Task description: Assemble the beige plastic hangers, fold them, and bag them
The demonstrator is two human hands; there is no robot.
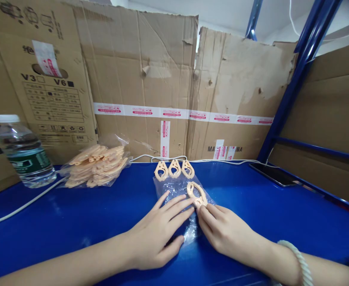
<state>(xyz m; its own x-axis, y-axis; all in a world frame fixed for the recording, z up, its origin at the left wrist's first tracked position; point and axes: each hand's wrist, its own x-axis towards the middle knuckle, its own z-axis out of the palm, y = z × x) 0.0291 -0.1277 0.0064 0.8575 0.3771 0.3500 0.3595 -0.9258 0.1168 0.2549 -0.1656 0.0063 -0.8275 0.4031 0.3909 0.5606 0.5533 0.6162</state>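
Note:
My right hand point(222, 228) pinches the lower end of a beige, teardrop-shaped plastic piece point(203, 194) with an open loop. Flat and spread, my left hand point(162, 228) rests over a clear plastic bag point(174, 186), its fingertips close to that same piece; whether they touch it I cannot tell. Three similar beige pieces point(175, 169) lie in a row at the bag's far edge. The lower part of the bag shows between my hands, and the rest is hidden beneath them.
A clear bag of stacked beige pieces point(97, 167) lies to the left, beside a water bottle point(27, 155). At the back right is a dark phone point(272, 174). White cables point(22, 205) cross the blue tabletop point(82, 222). Cardboard point(141, 75) and a blue frame point(290, 87) enclose it.

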